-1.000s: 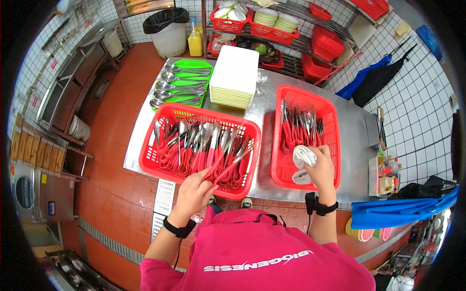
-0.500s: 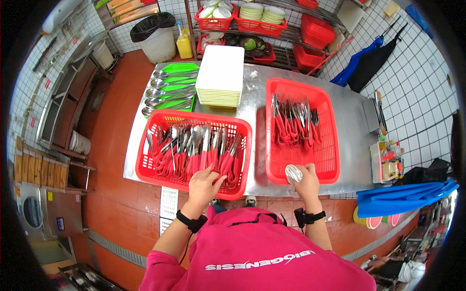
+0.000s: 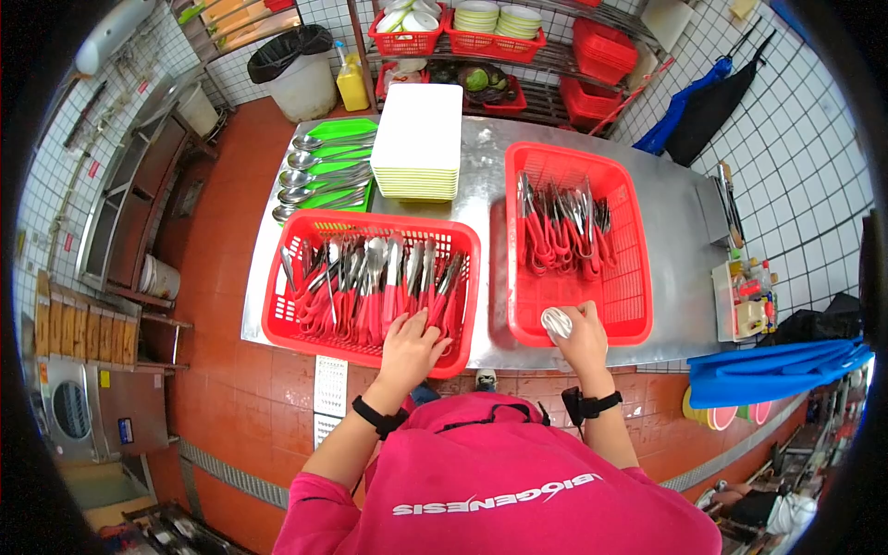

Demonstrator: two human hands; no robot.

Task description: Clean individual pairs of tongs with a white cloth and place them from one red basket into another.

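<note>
Over the near rim of the left red basket (image 3: 377, 363) reaches my left hand (image 3: 413, 348), its fingers apart on or just above the red handles of the tongs (image 3: 370, 305). Several tongs with silver heads fill that basket side by side, handles toward me. I cannot make out whether my fingertips touch one. My right hand (image 3: 584, 342) is closed on a folded white cloth (image 3: 557, 322) above the near edge of the right red basket (image 3: 629, 328). More red-handled tongs (image 3: 566, 227) lie bunched in the far part of that basket.
Behind the left basket are a green tray (image 3: 342, 130) of spoons (image 3: 305, 178) and a stack of white trays (image 3: 418, 125). All stand on a steel table (image 3: 495, 356). A caddy of bottles (image 3: 745, 301) and a blue cloth (image 3: 772, 375) are at the right.
My left hand has shifted right and slightly forward along the tong handles, its fingers spreading. My right hand keeps the cloth at nearly the same spot. The view has moved slightly.
</note>
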